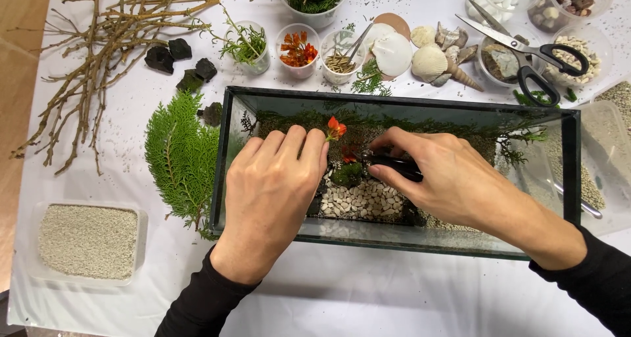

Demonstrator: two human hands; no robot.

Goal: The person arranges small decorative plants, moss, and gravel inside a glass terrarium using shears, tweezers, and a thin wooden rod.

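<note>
While we scan from the left edge, we meet a shallow tray of pale sand near us and a heap of bare twigs far off, with dark stones beside them. Right of these lies a green conifer frond, just outside the glass tank.

Our left hand reaches into the tank's left half, palm down, fingers close together and curled; we cannot tell whether they pinch anything. Just past its fingertips stands a small orange flower. Below it sit a clump of moss and a patch of white pebbles on dark soil.

Our right hand comes in from the right, fingers clamped on black tweezers whose tips point left toward the moss.

Beyond the tank we see small cups of cuttings, seashells, and scissors lying across bowls at the far right.
</note>
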